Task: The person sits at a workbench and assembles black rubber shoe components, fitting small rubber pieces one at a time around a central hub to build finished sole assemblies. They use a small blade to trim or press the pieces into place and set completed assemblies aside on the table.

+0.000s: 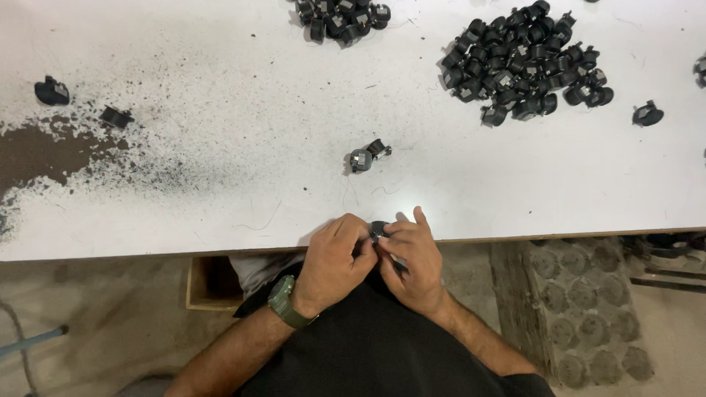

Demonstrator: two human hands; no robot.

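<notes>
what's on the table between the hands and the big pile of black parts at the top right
In the head view, bare white table lies between the hands with their small black part and the big pile. The lone black part sits left of that line.

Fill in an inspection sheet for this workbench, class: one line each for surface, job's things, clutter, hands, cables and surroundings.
Surface: white table, dark dust smeared at its left side.
Job's things: small black part pinched between both hands at the table edge.
Clutter: big pile of black parts top right, smaller pile top centre, a lone pair mid-table, strays at left.
Hands: left hand, with a green wristwatch, and right hand both closed on the part.
Cables: thin loose wire strands on the table.
Surroundings: wooden box under the table, patterned floor.
</notes>
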